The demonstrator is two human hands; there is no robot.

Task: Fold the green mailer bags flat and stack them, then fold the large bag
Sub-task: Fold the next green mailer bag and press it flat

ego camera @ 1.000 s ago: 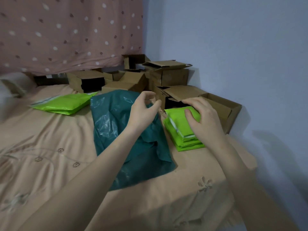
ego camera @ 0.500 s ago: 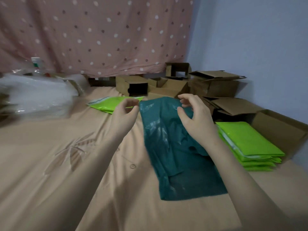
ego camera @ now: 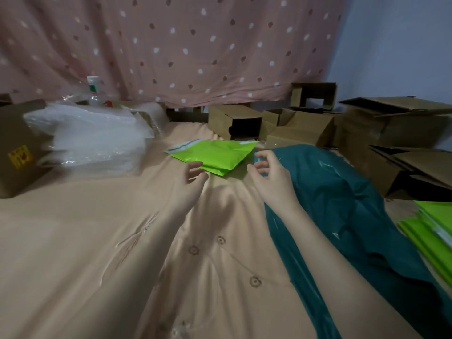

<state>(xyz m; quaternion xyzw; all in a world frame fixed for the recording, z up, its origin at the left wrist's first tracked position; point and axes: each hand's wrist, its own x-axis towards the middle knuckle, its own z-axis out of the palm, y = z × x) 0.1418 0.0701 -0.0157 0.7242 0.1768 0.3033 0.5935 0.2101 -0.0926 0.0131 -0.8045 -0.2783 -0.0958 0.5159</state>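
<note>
1. The left hand (ego camera: 193, 176) reaches out over the peach embroidered bedspread (ego camera: 122, 241); its fingers (ego camera: 189, 168) are loosely curled and hold nothing, their tips right at the near corner of the loose lime-green plastic mailer bag (ego camera: 215, 155). Whether they touch it cannot be told.
2. That mailer bag lies flat on the bed just beyond both sets of fingers, a white strip showing along its far edge.
3. The right hand (ego camera: 269, 177) hovers beside the far left edge of the large dark teal plastic bag (ego camera: 342, 216), fingers (ego camera: 260, 163) relaxed and slightly bent, gripping nothing.
4. The teal bag lies crumpled on the bed, running from the right fingers back under the right forearm.
5. Well to the right of the right fingers, at the frame edge, sits a stack of folded lime-green mailer bags (ego camera: 430, 231).
6. Beyond the fingers stand open brown cardboard boxes (ego camera: 305, 128) against a pink dotted curtain (ego camera: 171, 45); far left of the left fingers is a heap of clear bubble wrap (ego camera: 97, 138).
</note>
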